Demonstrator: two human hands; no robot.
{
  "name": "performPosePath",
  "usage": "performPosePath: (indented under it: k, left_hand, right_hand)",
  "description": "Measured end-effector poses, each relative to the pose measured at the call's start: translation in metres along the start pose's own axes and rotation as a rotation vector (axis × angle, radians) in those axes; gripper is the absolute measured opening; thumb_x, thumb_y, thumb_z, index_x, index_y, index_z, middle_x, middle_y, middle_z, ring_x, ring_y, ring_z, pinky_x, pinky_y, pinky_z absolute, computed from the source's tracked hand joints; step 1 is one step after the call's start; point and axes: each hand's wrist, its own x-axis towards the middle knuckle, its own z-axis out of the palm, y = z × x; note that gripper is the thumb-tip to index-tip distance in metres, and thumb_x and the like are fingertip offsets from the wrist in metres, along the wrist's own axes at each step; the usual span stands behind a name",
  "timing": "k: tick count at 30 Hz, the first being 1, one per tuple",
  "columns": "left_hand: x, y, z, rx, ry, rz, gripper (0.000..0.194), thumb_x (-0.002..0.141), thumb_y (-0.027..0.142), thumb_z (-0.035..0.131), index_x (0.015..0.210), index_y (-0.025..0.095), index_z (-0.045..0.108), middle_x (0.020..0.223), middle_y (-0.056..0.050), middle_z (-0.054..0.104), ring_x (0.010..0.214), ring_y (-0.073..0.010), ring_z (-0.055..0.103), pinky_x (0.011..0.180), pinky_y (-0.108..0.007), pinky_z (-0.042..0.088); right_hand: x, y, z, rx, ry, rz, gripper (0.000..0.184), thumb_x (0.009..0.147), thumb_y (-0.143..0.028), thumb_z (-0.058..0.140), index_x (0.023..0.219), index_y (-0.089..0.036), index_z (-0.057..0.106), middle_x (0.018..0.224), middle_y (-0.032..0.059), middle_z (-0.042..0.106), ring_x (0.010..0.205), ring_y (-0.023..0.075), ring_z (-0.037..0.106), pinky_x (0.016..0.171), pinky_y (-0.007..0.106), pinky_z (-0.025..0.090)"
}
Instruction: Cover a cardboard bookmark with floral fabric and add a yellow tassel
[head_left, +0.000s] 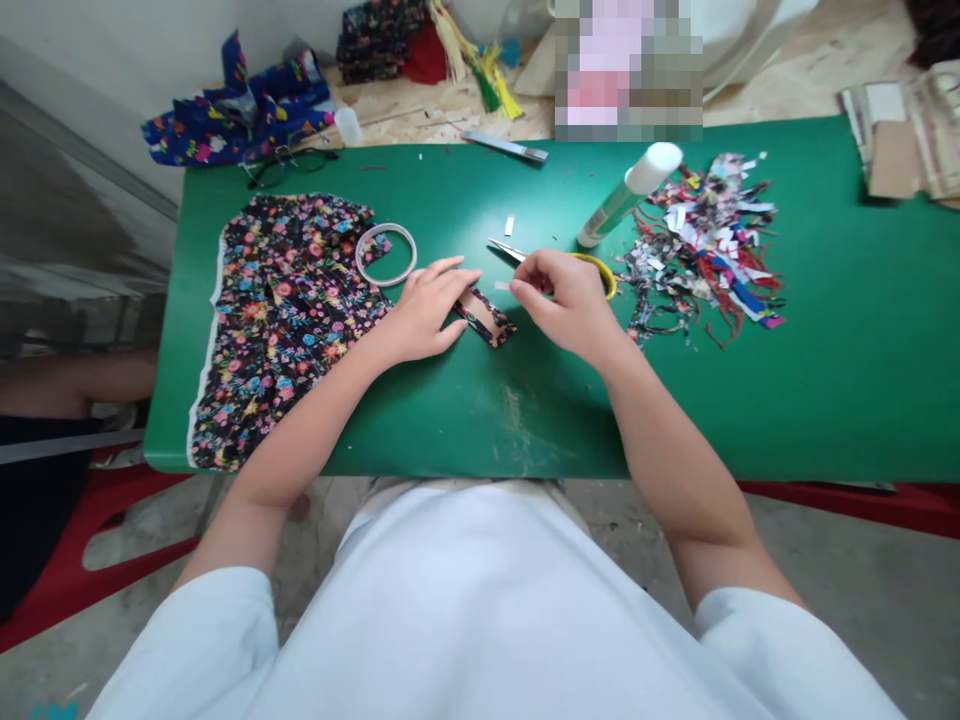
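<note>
Black floral strip [505, 332], bordering a flat tan patch [484, 312], lies mid-frame and could slip if the left hand [431, 310], fingers loosely spread over its upper end, presses too lightly; pointed metal scissors [511, 252] beneath the right hand [566, 300], its fingertips pinched on a pale slip [502, 286], could snag it, though I cannot tell whether they're held

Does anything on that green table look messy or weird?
Yes. A tangled heap of scraps sits to the right of the white-capped tube, looking messy compared with the spread-out flowery cloth on the left. Also, pale smudges stand out on the green table near its front edge; I can't tell what made them.
</note>
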Motion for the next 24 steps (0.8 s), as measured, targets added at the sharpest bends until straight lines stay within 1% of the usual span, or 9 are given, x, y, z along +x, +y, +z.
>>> performPosePath:
  k: [2,4,7,9,13,17,21,24]
  left_hand:
    - [-0.001,0.004,0.001,0.026,0.008,-0.011,0.056,0.089,0.026,0.056,0.143,0.016,0.049,0.143,-0.018,0.057,0.143,-0.0354,0.041,0.116,-0.054,0.034]
    - [-0.003,0.007,0.000,0.055,0.021,-0.035,0.045,0.091,0.028,0.057,0.134,0.016,0.056,0.134,-0.018,0.060,0.136,-0.0365,0.046,0.113,-0.055,0.035]
    - [-0.004,0.009,-0.003,0.082,0.006,-0.049,0.033,0.090,0.031,0.061,0.120,0.017,0.062,0.124,-0.017,0.060,0.128,-0.0371,0.049,0.108,-0.054,0.039]
    - [-0.005,0.009,-0.004,0.089,0.005,-0.050,0.030,0.090,0.032,0.062,0.117,0.018,0.063,0.121,-0.016,0.060,0.125,-0.0363,0.050,0.106,-0.053,0.040]
    - [-0.005,0.008,-0.003,0.084,0.021,-0.046,0.030,0.090,0.032,0.062,0.117,0.018,0.063,0.121,-0.015,0.060,0.124,-0.0352,0.050,0.106,-0.052,0.040]
    - [-0.004,0.012,0.000,0.058,0.021,0.001,0.031,0.092,0.030,0.060,0.120,0.019,0.063,0.128,-0.014,0.061,0.127,-0.0338,0.048,0.108,-0.051,0.037]
    - [-0.003,0.015,0.002,0.051,-0.001,0.054,0.035,0.094,0.027,0.055,0.127,0.021,0.064,0.132,-0.014,0.063,0.128,-0.0321,0.048,0.108,-0.050,0.036]
    - [-0.003,0.016,0.004,0.070,-0.014,0.090,0.037,0.096,0.028,0.053,0.131,0.023,0.065,0.135,-0.013,0.063,0.127,-0.0313,0.049,0.106,-0.049,0.037]
  right_hand:
    - [-0.001,-0.002,-0.004,0.011,0.022,0.038,0.013,0.086,-0.029,0.055,0.080,-0.021,0.063,0.075,0.0053,0.064,0.071,0.0199,0.058,0.070,0.035,0.043]
    - [-0.002,-0.005,-0.008,0.027,0.014,0.076,0.013,0.084,-0.029,0.057,0.078,-0.020,0.065,0.070,0.0043,0.063,0.067,0.0184,0.055,0.066,0.034,0.041]
    - [-0.002,-0.005,-0.012,0.027,-0.055,0.107,0.013,0.080,-0.027,0.059,0.073,-0.020,0.068,0.065,0.0037,0.063,0.064,0.0177,0.054,0.063,0.033,0.039]
    - [-0.001,-0.001,-0.012,0.006,-0.116,0.110,0.014,0.078,-0.027,0.060,0.070,-0.020,0.068,0.062,0.0038,0.063,0.063,0.0183,0.054,0.062,0.033,0.038]
    - [0.002,0.008,-0.009,-0.076,-0.180,0.100,0.016,0.079,-0.028,0.061,0.068,-0.020,0.070,0.062,0.0049,0.065,0.066,0.0205,0.057,0.063,0.034,0.038]
    - [0.004,0.010,-0.008,-0.143,-0.223,0.095,0.016,0.082,-0.027,0.061,0.070,-0.021,0.070,0.065,0.0057,0.067,0.067,0.0213,0.058,0.065,0.035,0.037]
    - [0.003,0.008,-0.008,-0.153,-0.228,0.102,0.015,0.082,-0.026,0.060,0.070,-0.021,0.069,0.065,0.0057,0.066,0.064,0.0212,0.057,0.063,0.035,0.036]
    - [0.003,0.007,-0.009,-0.154,-0.231,0.123,0.016,0.082,-0.026,0.060,0.070,-0.021,0.069,0.066,0.0063,0.067,0.066,0.0222,0.058,0.063,0.035,0.036]
